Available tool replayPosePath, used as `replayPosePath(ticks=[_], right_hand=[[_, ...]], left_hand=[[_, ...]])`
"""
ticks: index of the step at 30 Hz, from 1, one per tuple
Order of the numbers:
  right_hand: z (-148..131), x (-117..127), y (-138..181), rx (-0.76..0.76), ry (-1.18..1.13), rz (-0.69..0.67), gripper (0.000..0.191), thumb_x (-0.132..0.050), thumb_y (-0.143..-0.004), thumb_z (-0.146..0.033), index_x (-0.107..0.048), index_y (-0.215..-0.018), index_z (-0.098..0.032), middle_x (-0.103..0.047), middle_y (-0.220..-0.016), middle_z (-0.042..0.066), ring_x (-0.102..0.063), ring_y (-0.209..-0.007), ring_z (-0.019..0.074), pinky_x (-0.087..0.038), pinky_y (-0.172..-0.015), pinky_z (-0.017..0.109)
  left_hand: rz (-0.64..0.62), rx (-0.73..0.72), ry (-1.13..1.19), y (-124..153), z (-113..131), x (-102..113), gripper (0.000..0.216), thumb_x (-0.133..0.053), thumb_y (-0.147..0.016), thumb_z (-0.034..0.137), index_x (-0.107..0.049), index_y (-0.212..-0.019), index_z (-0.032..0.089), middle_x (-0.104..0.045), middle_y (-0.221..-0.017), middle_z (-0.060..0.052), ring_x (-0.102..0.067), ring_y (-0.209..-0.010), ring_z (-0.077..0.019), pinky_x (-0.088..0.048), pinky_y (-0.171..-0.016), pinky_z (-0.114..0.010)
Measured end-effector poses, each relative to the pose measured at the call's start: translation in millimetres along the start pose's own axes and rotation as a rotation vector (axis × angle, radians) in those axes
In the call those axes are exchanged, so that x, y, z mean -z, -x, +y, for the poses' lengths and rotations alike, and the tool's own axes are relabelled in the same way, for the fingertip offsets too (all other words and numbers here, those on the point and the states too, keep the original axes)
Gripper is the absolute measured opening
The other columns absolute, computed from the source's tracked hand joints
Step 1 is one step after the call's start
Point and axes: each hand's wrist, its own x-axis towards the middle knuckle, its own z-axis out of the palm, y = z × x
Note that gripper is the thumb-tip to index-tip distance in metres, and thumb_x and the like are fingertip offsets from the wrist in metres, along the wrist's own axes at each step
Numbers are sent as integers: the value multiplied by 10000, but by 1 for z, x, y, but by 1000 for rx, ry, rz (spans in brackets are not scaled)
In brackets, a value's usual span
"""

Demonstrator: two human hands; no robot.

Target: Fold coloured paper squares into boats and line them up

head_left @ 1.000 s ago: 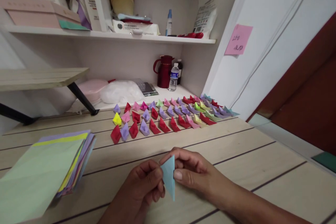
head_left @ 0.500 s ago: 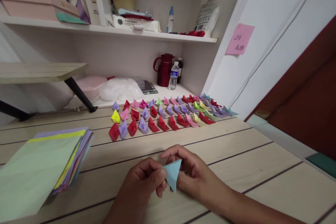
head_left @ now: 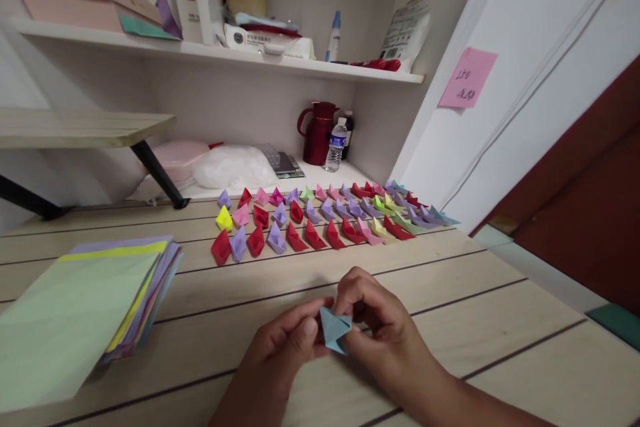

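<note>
A small light-blue folded paper (head_left: pixel 335 329) is between my hands, above the front middle of the table. My right hand (head_left: pixel 377 320) pinches its right side between thumb and fingers. My left hand (head_left: pixel 293 337) is closed around its left side, the thumb bent toward the paper and the fingertips partly hidden behind it. Beyond the hands stand rows of small folded paper boats (head_left: pixel 315 235) in red, purple, pink, yellow, green and blue.
To the left lies a stack of coloured paper sheets (head_left: pixel 75 320), pale green on top. A small raised wooden stand (head_left: pixel 85 130) with black legs is behind it. At the back are a dark red jug (head_left: pixel 319 137), a water bottle (head_left: pixel 336 147) and a white plastic bag (head_left: pixel 235 167).
The blue paper has been turned and its shape has changed from a flat triangle to a partly opened fold. My right fingers have moved onto its right edge. The view has shifted slightly.
</note>
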Motion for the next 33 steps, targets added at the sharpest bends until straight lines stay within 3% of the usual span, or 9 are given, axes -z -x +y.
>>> replayPosePath(ticks=[4,8,11,14,16,21,25,28,33], right_hand=[[1,1,0,25,-19,-42,175,-597,-845,-102,-695,-764,-223,-512,-835,26,-536,-796,164,-428,-661,260],[1,0,0,17,-49,-75,175,-627,-890,-191,-719,-744,-222,-519,-874,38,-559,-804,164,-452,-679,268],[1,-2,0,22,-12,-71,124,-643,-872,-168,-725,-808,-234,-533,-883,37,-561,-805,165,-455,-667,262],[2,-3,0,-36,6,-56,187,-649,-839,-105,-674,-956,-249,-546,-853,14,-552,-764,156,-449,-642,253],[3,-3,0,-71,-15,-40,215,-638,-826,-74,-608,-954,-244,-551,-840,0,-542,-728,146,-445,-632,252],[4,-1,-1,83,47,-51,167,-624,-849,-75,-609,-750,-209,-540,-827,12,-556,-772,149,-442,-668,261],[0,0,1,152,58,-54,179,-616,-862,-67,-660,-762,-208,-535,-877,26,-576,-819,146,-462,-665,241],[-3,-2,3,199,67,-73,201,-600,-855,-40,-672,-786,-215,-517,-925,26,-571,-823,130,-464,-658,222],[2,-5,3,-20,-60,-65,298,-645,-831,-72,-657,-1027,-295,-497,-1038,19,-564,-848,124,-475,-663,216]], left_hand=[[79,-13,-68,4,5,-3,540,-761,-653,628,-759,-1043,255,-727,-1142,-101,-656,-1017,-277,-523,-842,-386],[58,-25,-72,4,8,-5,453,-849,-590,496,-773,-960,247,-759,-965,-57,-669,-949,-236,-506,-824,-320],[101,-24,-41,3,5,-5,422,-864,-580,413,-767,-959,255,-756,-951,-40,-672,-944,-215,-495,-806,-287],[114,-37,-31,1,0,-3,445,-858,-589,385,-755,-1001,252,-756,-936,-51,-674,-944,-215,-495,-811,-295],[110,-43,-33,0,-2,-2,447,-849,-598,384,-752,-1010,242,-757,-920,-58,-676,-934,-215,-498,-798,-297],[132,-20,-1,-2,-2,0,461,-866,-560,423,-760,-961,223,-751,-868,-51,-666,-836,-191,-498,-741,-292],[130,5,-25,-1,-1,1,389,-829,-606,489,-756,-846,192,-718,-708,-31,-620,-679,-146,-469,-705,-284],[164,-20,-75,0,0,-1,310,-828,-619,447,-742,-773,192,-682,-629,10,-553,-600,-95,-420,-641,-229],[250,-107,-16,-1,-2,-5,268,-851,-584,373,-731,-721,176,-708,-675,-5,-581,-649,-101,-430,-642,-203]])
